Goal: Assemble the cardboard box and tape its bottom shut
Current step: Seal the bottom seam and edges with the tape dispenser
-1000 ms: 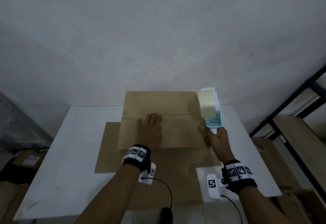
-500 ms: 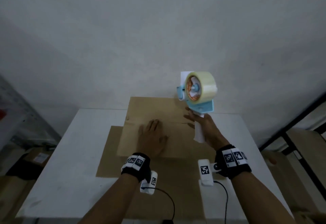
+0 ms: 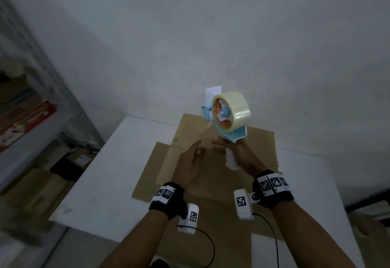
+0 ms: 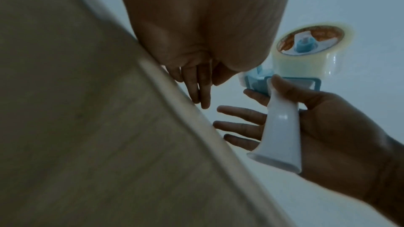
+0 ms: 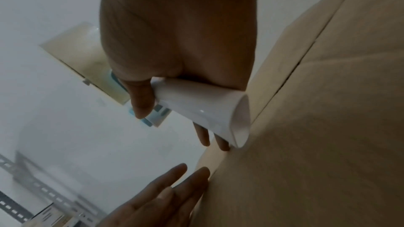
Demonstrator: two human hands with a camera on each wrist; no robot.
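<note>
We see the right hand (image 3: 238, 153) gripping the blue-and-white tape dispenser (image 3: 226, 117) by thumb (fingers splayed), raised over the brown cardboard box (image 3: 249, 151), whose left-to-right seam lies beneath the flat, empty left hand (image 3: 188, 162).

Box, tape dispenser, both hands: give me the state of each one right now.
Cardboard box: on the table, flaps folded shut, seam untaped.
Tape dispenser: upright, above the box, roll loaded.
Right hand: thumb holds the dispenser's handle, fingers straight.
Left hand: open, fingers straight beside the handle, holding nothing.
</note>
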